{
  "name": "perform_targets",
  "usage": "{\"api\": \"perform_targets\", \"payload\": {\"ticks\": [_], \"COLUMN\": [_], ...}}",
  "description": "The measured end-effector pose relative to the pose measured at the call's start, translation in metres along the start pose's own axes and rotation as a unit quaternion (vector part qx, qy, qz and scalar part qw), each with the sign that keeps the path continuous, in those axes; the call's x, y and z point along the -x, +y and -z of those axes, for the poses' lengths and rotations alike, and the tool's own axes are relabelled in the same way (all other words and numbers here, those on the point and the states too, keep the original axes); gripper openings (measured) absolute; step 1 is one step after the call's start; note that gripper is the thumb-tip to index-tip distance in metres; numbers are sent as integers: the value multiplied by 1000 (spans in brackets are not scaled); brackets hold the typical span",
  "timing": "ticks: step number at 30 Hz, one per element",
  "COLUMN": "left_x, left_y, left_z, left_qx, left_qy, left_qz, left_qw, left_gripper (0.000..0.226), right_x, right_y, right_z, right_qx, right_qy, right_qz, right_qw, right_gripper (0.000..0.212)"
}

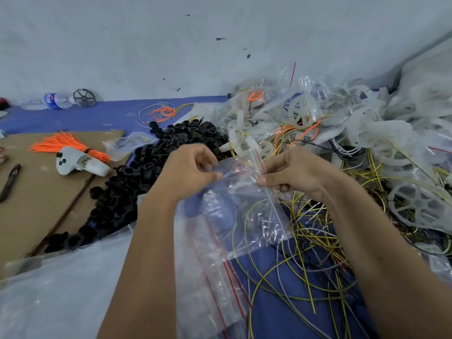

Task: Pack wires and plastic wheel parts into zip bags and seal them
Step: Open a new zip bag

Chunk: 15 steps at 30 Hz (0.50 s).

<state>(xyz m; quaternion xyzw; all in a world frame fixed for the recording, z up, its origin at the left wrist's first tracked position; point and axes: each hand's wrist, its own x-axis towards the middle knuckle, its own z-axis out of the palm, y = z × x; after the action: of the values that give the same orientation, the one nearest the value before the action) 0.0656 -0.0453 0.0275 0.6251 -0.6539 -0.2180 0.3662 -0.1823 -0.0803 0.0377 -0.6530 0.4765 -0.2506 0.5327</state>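
Note:
A clear zip bag [247, 199] with a red-lined seal hangs between both hands at the frame's middle. My left hand [188, 170] pinches its top edge on the left. My right hand [293, 172] pinches the zip strip on the right. Under the bag lies a stack of empty zip bags [217, 272]. Loose yellow, grey and black wires [310, 243] spread over the blue surface to the right. White plastic wheel parts [420, 206] and filled bags [305, 106] pile up at the right and back.
A heap of black plastic parts [146, 177] lies left of the hands. On cardboard [36, 192] at the left rest an orange wire bundle [71, 145], a white controller [80, 162] and a pen [9, 182]. A water bottle [56, 100] and a dark wheel [84, 97] stand by the wall.

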Motion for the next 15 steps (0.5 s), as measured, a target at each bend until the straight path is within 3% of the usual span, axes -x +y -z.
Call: {"api": "perform_targets", "payload": {"ticks": [2, 3, 5, 8, 12, 15], "left_x": [-3, -5, -7, -3, 0, 1], "left_y": [11, 19, 34, 42, 43, 39], "left_z": [-7, -11, -23, -42, -46, -42], "left_qx": [-14, 20, 71, 17, 98, 145], "left_qy": [115, 126, 53, -56, -110, -124], "left_qz": [-26, -25, 20, 101, 158, 156], "left_qw": [993, 992, 996, 993, 976, 969], "left_gripper": [23, 25, 39, 45, 28, 32], "right_x": [-4, -6, -10, -13, -11, -11], "right_y": [1, 2, 5, 8, 9, 9], "right_z": [-10, -16, -23, -29, -29, -30], "right_qx": [21, 33, 42, 42, 37, 19], "right_qy": [33, 45, 55, 26, -2, -1], "right_qz": [17, 29, 44, 48, 44, 35], "right_qw": [999, 998, 997, 998, 998, 999], "right_gripper": [11, 14, 24, 21, 27, 29]}}
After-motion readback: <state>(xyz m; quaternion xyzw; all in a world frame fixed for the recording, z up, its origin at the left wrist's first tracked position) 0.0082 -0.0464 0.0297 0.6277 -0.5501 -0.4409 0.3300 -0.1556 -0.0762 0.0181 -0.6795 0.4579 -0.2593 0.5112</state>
